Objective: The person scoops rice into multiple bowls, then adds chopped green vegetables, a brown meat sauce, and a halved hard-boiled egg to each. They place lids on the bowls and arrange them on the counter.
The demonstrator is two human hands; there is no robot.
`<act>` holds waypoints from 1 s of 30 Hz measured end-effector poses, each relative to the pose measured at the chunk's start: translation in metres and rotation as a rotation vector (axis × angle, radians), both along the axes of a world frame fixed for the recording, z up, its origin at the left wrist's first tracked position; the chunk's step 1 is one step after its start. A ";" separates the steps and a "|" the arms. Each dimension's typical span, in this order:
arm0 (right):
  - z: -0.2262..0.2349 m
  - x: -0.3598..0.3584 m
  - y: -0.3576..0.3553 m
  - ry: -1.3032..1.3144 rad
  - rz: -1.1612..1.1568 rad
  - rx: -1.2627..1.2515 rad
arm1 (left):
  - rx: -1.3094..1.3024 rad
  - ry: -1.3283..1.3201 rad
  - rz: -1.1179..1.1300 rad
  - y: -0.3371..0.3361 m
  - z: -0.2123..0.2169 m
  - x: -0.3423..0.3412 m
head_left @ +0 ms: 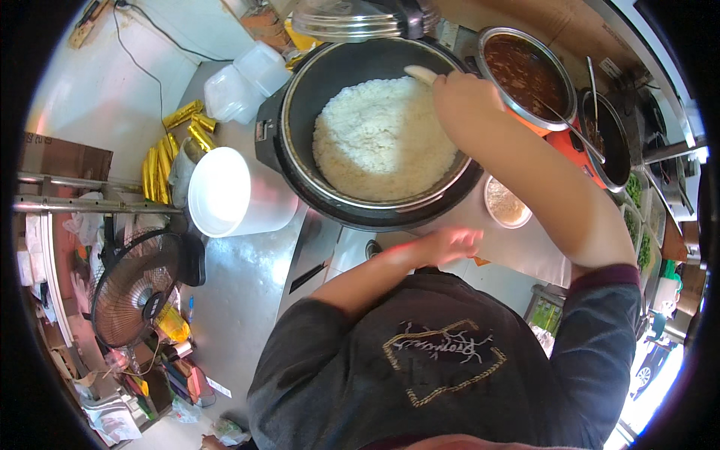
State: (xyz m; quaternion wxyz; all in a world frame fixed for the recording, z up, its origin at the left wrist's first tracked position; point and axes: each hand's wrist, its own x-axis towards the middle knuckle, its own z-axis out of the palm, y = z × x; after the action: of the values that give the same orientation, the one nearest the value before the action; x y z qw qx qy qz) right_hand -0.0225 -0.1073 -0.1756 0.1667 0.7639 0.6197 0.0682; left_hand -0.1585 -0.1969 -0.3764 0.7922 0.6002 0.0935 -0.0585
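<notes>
A big black rice cooker (296,161) stands open in front of me, with white cooked rice (367,139) heaped in its pot. At the pot's far right rim, my right hand (459,94) is closed around a pale rice paddle (421,73); only one rounded end of it shows. My left hand (454,244) is held near my chest below the cooker, fingers stretched out and holding nothing. Right of the cooker, under my right forearm, sits a small round tub (508,202) with rice in it.
Beyond my right arm stand a steel pot of brown stew (525,71) and a black pan (616,146), both with long-handled spoons. A white bucket (244,193) lies tipped left of the cooker, near clear plastic containers (244,79) and gold-wrapped rolls (159,169). A fan (142,289) is farther left.
</notes>
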 end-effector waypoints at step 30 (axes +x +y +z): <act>-0.007 0.019 0.022 1.204 0.135 -0.751 | 0.273 -0.264 2.000 0.121 0.122 -0.284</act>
State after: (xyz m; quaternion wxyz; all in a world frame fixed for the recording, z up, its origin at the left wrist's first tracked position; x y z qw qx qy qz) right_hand -0.0035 -0.0848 -0.1826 0.0425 0.5198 0.6317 -0.5735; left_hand -0.4429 -0.0761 -0.2546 0.4070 0.3339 0.4699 0.7085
